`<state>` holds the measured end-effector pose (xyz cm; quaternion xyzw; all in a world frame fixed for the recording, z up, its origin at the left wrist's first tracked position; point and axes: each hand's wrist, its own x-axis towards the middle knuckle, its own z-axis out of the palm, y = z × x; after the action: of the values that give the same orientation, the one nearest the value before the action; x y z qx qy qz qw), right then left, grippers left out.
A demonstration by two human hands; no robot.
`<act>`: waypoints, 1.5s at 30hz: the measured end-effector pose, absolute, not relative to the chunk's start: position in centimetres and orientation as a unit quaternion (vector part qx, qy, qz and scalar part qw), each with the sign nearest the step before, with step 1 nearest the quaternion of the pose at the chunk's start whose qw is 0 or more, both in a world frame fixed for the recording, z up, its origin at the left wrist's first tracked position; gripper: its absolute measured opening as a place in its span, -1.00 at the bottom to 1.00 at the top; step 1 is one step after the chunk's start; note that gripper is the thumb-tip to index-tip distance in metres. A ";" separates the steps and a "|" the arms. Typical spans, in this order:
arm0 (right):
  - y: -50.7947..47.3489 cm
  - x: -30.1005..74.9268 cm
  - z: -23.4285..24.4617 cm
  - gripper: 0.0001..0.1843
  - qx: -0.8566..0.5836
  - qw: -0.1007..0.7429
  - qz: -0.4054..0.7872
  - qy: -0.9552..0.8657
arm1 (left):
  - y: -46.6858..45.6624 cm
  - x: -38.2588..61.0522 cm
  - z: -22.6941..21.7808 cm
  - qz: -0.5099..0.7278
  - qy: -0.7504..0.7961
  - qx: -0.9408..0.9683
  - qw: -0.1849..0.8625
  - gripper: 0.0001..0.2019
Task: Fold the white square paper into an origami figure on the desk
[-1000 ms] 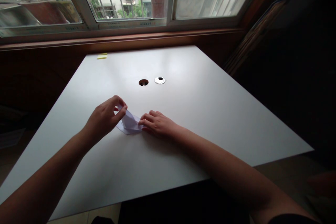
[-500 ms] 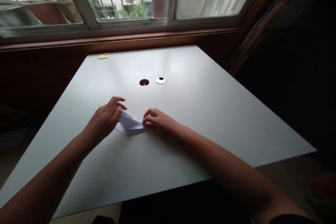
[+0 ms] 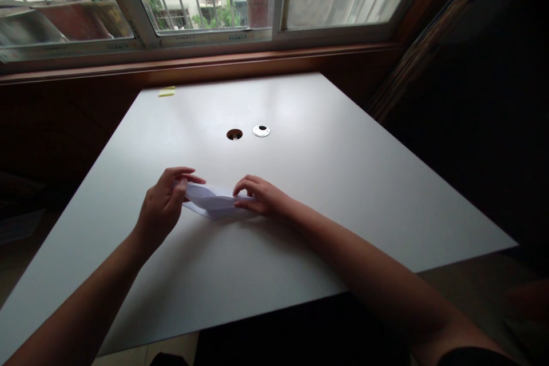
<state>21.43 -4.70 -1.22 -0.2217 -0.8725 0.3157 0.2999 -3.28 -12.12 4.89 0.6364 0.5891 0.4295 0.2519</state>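
Observation:
A small folded piece of white paper [image 3: 212,201] lies on the white table [image 3: 300,171], a little in front of me. My left hand [image 3: 165,203] pinches the paper's left end between thumb and fingers and holds it slightly off the surface. At the right end, my right hand [image 3: 261,197] has its curled fingertips pinching or pressing the paper. The paper stretches flat and long between the two hands.
A round cable hole [image 3: 234,134] and its loose white cap [image 3: 261,131] sit in the table behind the paper. A yellow sticky pad [image 3: 166,92] lies at the far left corner. Beyond are a wooden sill and a barred window.
My left hand has drawn the paper's left end outward to the left and lower, so the raised flap now lies stretched out. My right hand has stayed at the right end.

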 end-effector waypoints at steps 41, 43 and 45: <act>-5.1 22.6 0.0 -0.93 -0.224 0.457 0.290 -0.810 | -12.5 -4.8 3.8 0.431 0.538 0.693 0.210 -0.71; -4.8 22.6 -0.2 -0.94 -0.223 0.457 0.298 -0.808 | -12.3 -5.3 3.9 0.392 0.505 0.747 0.184 -0.70; -4.5 22.7 -0.4 -0.94 -0.222 0.453 0.308 -0.806 | -12.0 -5.8 3.8 0.351 0.478 0.789 0.163 -0.67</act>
<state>22.69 -4.53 -0.39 -0.2221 -0.8064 0.3078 0.4535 -5.84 -12.03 3.84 0.7887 0.4779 0.3508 0.1631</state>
